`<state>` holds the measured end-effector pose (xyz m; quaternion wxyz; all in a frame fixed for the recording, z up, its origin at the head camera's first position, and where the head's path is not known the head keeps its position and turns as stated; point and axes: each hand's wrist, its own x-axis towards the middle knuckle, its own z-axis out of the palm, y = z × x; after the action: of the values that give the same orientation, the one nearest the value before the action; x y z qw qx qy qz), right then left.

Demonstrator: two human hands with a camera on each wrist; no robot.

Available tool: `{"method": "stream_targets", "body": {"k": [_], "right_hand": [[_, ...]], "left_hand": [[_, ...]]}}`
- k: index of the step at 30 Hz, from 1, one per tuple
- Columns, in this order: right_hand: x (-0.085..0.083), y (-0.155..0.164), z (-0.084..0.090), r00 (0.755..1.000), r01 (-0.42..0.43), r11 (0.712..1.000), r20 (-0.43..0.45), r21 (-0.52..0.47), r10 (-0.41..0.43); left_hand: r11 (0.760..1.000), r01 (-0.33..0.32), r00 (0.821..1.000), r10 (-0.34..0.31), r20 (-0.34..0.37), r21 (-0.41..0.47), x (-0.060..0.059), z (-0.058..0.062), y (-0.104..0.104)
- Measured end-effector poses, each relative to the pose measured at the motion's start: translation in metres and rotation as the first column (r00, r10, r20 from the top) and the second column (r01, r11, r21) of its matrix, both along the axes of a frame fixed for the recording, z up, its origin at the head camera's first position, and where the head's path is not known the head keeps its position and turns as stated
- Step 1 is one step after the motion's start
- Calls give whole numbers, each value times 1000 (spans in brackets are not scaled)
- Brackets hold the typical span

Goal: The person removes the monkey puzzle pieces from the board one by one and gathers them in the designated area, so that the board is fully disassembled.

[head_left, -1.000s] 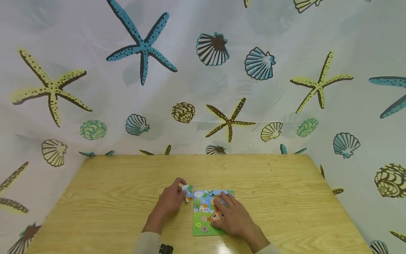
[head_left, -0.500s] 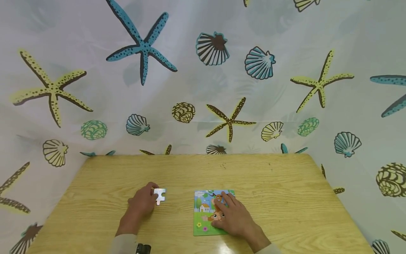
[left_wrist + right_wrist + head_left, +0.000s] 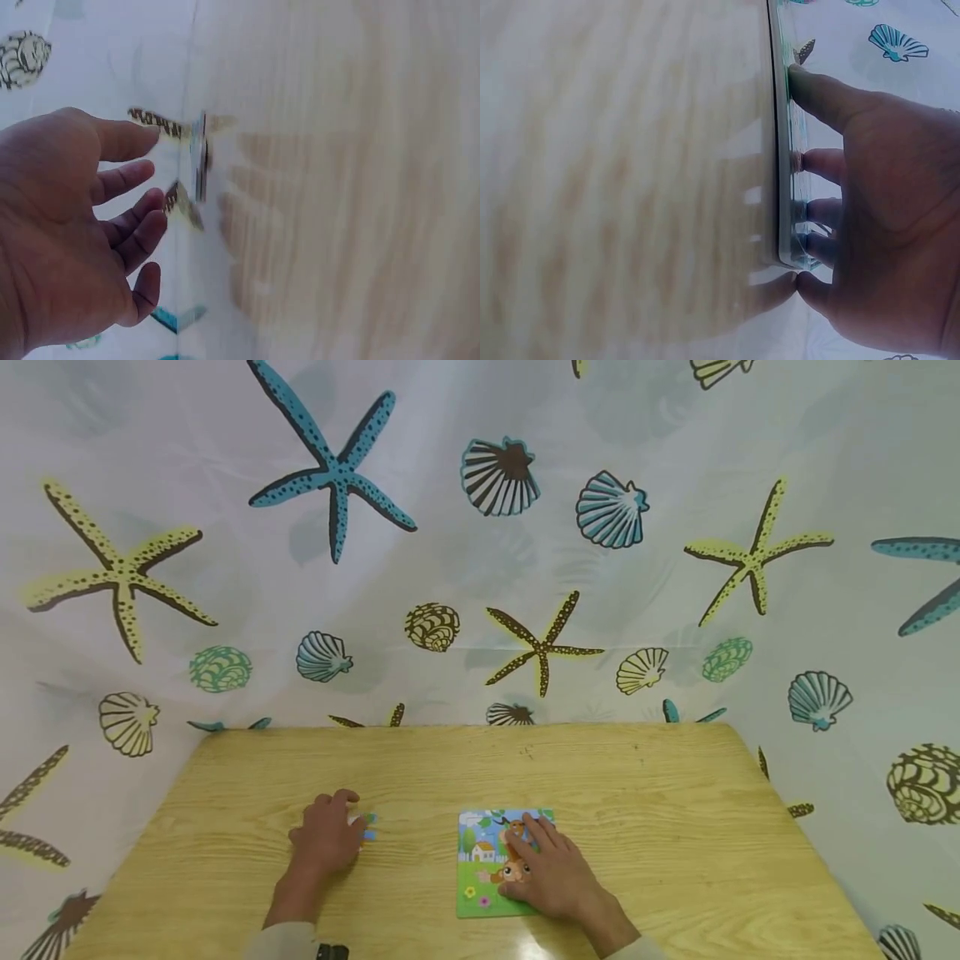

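Note:
In the head view my right hand (image 3: 555, 868) rests on the right part of a small jigsaw puzzle (image 3: 472, 893), printed with a house, flowers and a brown cartoon animal. Its fingertips and thumb press the puzzle's top face in the right wrist view, and they cover part of the picture. Further left, my left hand (image 3: 327, 833) hovers over loose puzzle pieces (image 3: 370, 836), which it partly hides. Seen from the left wrist, the pieces (image 3: 199, 157) lie as a thin, low stack on the wood. A gap separates them from the loosely bent fingers (image 3: 131, 140).
The wood-grain table (image 3: 637, 827) carries the puzzle near its front middle. A white cloth (image 3: 450, 560) with starfish and shell prints hangs behind the table and along both sides.
The left hand carried a puzzle piece leftward away from the puzzle, its pale side showing midway, and let it go on the table at left. The right hand has stayed on the puzzle.

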<state>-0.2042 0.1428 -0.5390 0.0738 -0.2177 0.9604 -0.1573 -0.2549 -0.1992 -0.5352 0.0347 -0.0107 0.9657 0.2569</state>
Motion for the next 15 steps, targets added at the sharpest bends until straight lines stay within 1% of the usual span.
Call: {"method": "stream_targets", "body": {"k": [3, 6, 8, 11, 15], "right_hand": [[0, -1, -2, 999, 9, 1000, 33, -6, -9], [1, -2, -3, 999, 12, 1000, 51, -13, -11], [2, -2, -2, 998, 16, 1000, 59, -26, -14], [3, -2, 0, 998, 16, 999, 61, -51, -13], [3, -2, 5, 999, 30, 997, 40, -76, -27]], "left_hand": [[999, 18, 999, -16, -46, 38, 2, 1, 20], [997, 54, 995, -49, -86, 59, 7, 4, 49], [993, 97, 990, -90, -110, 60, 11, 6, 69], [984, 173, 976, -166, -140, 41, 16, 6, 95], [965, 260, 955, -254, -152, 21, 18, 6, 121]]}}
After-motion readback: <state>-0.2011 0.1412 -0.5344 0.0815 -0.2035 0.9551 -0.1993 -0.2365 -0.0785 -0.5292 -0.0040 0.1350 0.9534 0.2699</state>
